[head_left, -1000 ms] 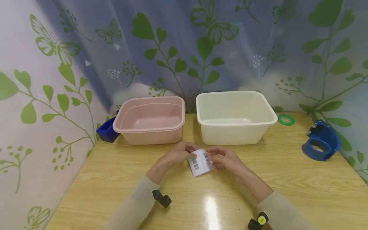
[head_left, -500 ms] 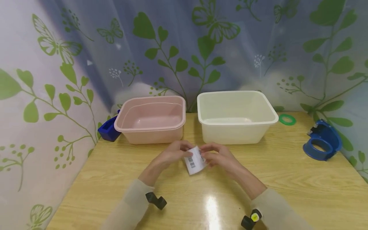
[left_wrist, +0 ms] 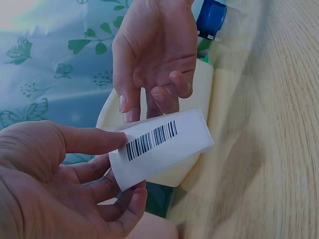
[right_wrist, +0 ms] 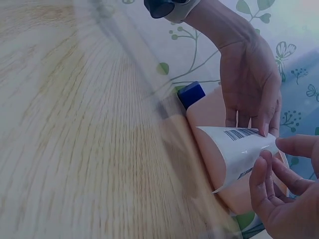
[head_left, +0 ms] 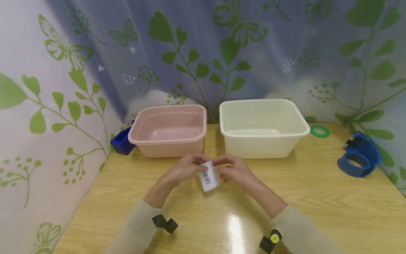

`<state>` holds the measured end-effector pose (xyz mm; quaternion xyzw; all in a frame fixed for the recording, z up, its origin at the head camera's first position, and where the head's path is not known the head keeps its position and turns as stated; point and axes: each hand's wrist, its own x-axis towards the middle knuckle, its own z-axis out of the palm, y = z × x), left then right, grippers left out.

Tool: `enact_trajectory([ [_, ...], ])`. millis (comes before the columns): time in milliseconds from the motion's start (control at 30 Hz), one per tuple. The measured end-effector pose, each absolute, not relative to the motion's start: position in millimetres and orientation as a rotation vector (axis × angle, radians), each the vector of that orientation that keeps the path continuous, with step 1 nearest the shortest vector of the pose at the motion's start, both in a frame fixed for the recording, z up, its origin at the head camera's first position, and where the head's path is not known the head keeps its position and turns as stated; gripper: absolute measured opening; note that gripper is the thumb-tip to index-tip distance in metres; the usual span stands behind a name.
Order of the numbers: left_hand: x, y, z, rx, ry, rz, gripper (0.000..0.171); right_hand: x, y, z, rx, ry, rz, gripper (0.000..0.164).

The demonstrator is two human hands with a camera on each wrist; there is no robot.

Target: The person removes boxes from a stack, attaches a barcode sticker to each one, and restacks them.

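A white barcode label is held up over the table, bowed into a curve, with black bars on both of its halves in the right wrist view. My left hand pinches its left end, the thumb on the printed face and fingers behind, as the left wrist view of that hand shows. At the opposite edge, my right hand has its fingertips on the label, apparently pinching a corner. Exactly how those right fingertips grip is partly hidden by the label's bend.
Behind the hands stand a pink basin and a white basin. A blue box-shaped object sits left of the pink one. On the right lie a green ring and a blue tape dispenser. A patterned curtain hangs behind.
Both hands have shifted slightly left with the label. The right hand has come closer to the left, and the label has gone from a shallow bend to a tighter curl.
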<state>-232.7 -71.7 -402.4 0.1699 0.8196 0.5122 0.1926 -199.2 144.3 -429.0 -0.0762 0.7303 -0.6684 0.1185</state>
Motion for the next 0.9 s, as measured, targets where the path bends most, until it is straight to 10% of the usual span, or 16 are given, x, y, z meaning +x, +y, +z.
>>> enact_trajectory([
  [900, -226, -100, -402, 0.457, 2.342, 1.434, 0.027, -205, 115, -426, -0.197, 2.147, -1.989, 0.025],
])
